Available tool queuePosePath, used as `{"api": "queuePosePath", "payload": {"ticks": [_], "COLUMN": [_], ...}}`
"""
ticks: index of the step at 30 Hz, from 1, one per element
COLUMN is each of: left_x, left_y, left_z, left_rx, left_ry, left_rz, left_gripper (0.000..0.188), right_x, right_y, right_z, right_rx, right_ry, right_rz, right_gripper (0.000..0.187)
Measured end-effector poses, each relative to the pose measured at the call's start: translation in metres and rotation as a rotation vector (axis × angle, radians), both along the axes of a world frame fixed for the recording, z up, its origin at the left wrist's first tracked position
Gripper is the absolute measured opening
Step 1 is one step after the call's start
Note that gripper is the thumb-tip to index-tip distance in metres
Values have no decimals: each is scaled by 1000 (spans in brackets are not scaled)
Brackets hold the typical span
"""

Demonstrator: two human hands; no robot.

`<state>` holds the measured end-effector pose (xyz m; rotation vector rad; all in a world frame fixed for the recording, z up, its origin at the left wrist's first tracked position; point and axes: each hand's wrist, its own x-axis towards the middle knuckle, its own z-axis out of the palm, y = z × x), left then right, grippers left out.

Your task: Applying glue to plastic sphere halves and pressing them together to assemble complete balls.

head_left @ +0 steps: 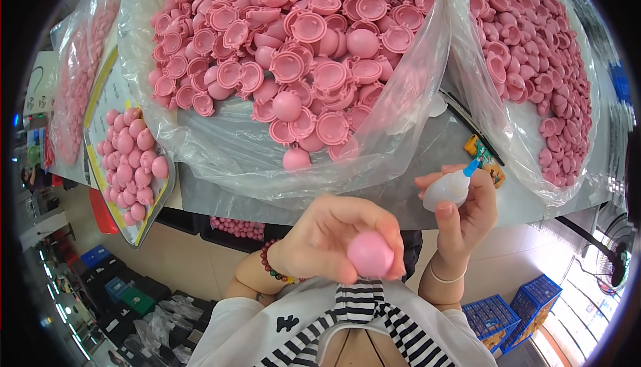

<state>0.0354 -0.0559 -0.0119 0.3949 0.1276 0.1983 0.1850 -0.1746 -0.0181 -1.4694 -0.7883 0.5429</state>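
Note:
My left hand is closed around a smooth pink plastic ball, held in front of my chest with thumb and fingers. In my right hand is a small white squeeze bottle with a blue nozzle, its tip pointing up and away from the ball. The bottle and ball are apart. Beyond my hands, an opened clear plastic bag on the table holds a heap of pink hinged ball shells, many lying open and some closed into balls.
A second clear bag of smaller pink pieces lies at the right. At the left, closed pink balls sit on a yellow-edged board. A yellow-green packet and a black rod lie near my right hand. Blue crates stand below right.

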Motion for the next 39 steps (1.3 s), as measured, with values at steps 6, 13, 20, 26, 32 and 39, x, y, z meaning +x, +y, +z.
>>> {"api": "queuePosePath", "payload": {"ticks": [6,13,20,26,32,39], "left_x": [2,9,7,1,-43,-134], "left_y": [-3,12,6,8,39,130], "left_z": [3,-3,0,1,14,4], "left_rx": [128,1069,1235,1245,1436,1906], "left_ry": [-60,-159,-81,-40,84,1485], "left_rz": [78,405,499,488,726,1378], "left_gripper": [45,45,42,43,31,25], "right_x": [0,1,0,-2,0,-2], "right_y": [0,0,-1,1,-5,0], "right_z": [1,-3,-1,-3,-1,0], "right_rx": [-7,-13,-16,-21,20,7], "right_ry": [-8,-26,-41,-44,-11,-56], "right_rz": [-4,9,10,12,9,49], "right_gripper": [33,34,36,35,34,34]}}
